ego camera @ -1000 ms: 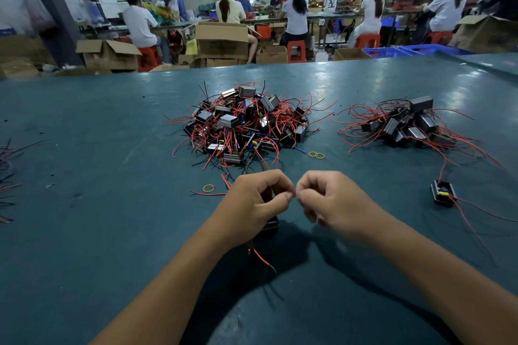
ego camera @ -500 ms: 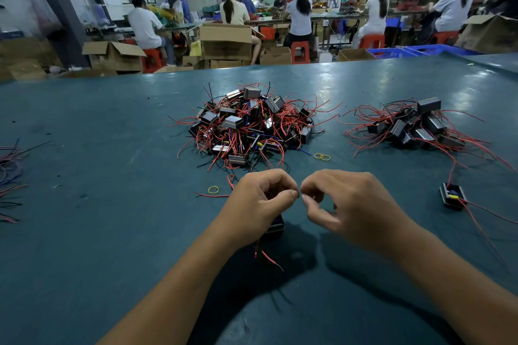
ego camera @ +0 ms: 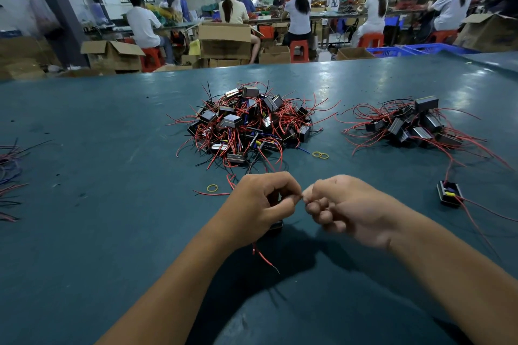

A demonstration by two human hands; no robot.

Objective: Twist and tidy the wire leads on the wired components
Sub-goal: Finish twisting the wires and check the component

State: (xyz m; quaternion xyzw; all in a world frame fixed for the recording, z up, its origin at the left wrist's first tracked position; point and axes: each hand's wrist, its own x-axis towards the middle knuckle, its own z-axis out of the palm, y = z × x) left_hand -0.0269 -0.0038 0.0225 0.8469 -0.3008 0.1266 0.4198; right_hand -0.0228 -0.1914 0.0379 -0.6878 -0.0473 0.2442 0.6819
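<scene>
Above the table (ego camera: 112, 232), both hands, left (ego camera: 260, 204) and right (ego camera: 350, 207), are pinching one wire end; left is also cupping a component (ego camera: 276, 224).

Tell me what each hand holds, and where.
Left hand holds a black component; both hands pinch its wire end between fingertips, right hand included.

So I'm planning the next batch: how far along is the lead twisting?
Likely done: the smaller pile at right and a lone component near it, though the leads' state is unclear. In hand: the left hand holds one component while the right hand pinches its lead tips. Left: the large heap in the centre, its red leads loose, so probably well under half done.
</scene>
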